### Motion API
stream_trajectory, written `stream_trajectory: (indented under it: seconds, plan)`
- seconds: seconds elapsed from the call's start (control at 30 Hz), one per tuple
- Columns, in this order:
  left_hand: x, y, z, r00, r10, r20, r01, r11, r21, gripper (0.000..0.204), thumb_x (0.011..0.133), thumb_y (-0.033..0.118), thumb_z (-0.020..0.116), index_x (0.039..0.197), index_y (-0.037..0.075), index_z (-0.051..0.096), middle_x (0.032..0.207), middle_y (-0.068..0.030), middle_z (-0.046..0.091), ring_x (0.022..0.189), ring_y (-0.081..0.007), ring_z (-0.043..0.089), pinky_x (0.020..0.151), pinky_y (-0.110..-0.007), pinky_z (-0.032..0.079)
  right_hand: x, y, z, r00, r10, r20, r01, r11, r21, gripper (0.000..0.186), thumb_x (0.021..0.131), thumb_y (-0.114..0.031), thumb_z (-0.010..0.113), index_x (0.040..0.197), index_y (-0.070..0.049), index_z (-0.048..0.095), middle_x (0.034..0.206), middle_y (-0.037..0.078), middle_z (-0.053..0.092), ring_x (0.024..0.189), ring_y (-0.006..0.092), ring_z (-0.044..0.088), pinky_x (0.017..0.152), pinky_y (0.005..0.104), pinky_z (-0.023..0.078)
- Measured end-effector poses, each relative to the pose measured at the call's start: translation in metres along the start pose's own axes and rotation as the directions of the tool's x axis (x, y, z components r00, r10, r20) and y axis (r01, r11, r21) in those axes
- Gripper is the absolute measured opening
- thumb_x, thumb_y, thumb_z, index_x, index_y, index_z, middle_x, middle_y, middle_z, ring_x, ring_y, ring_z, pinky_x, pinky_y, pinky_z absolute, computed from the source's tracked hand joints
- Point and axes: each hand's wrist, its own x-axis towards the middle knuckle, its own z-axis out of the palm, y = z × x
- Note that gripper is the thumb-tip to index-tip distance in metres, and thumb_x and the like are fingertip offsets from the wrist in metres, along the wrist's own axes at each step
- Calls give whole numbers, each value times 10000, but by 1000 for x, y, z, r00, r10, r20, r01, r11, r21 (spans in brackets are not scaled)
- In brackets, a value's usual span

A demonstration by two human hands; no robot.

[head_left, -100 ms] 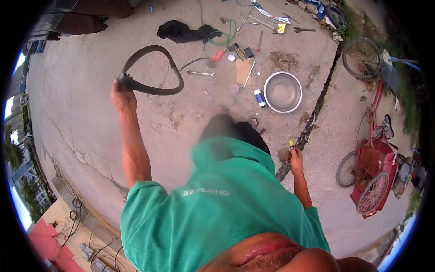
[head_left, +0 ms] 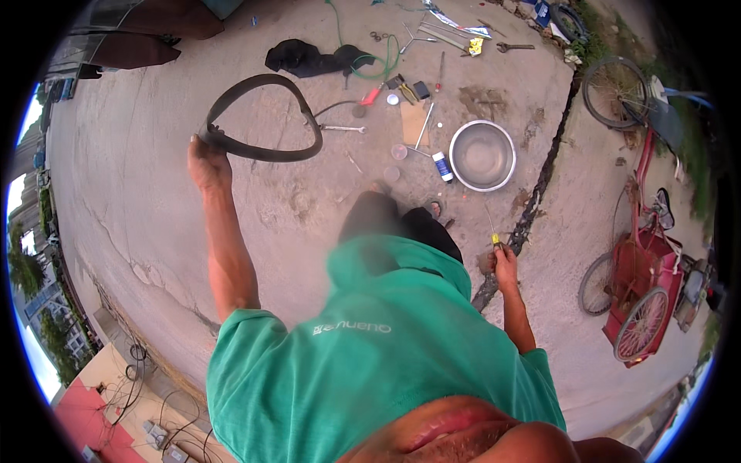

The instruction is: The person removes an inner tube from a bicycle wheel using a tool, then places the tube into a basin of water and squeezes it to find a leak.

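My left hand [head_left: 208, 166] is closed on a black rubber tyre [head_left: 266, 153], gripping it at its left end. The tyre is off any wheel and hangs in the air as a bent, uneven loop. Low on the right, my right hand [head_left: 505, 266] is closed round the yellow handle of a screwdriver [head_left: 495, 241], its thin shaft pointing away from me. A round metal basin [head_left: 461, 174] stands on the ground beyond the screwdriver. Nearer my feet lies a blue and white bottle [head_left: 442, 167].
Around the tyre lie a wrench [head_left: 343, 129], pliers [head_left: 407, 91], brown cardboard [head_left: 411, 116], a green hose [head_left: 394, 54] and a black cloth [head_left: 312, 59]. A dark crack [head_left: 544, 179] runs through the concrete. A red tricycle [head_left: 641, 289] stands at the right.
The far side of the tyre loop has swung slightly to the right and now overlaps the wrench's end. My right hand keeps the screwdriver, lowered very slightly.
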Motion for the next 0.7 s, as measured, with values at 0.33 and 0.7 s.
stream_trajectory:
  seconds: [0.33,0.7]
  plan:
    - [116,-166,158,941,-149,304,187,977,-100,276,1014,266,538,1124,40,653,1162,-157,713,1059,-380,678,964,-519,500,91,-51,95,995,98,20,-99,993,68,420,1011,-231,569,1385,-40,558,901,53,675,645,119,616,562,272,476]
    - [189,-403,265,759,194,621,-11,958,-286,304,923,52,686,1220,9,639,1043,-100,695,969,-221,692,859,-327,554,467,4,324,965,-245,92,251,966,-56,616,952,-316,634,1460,0,487,1190,181,656,1031,291,655,891,396,505]
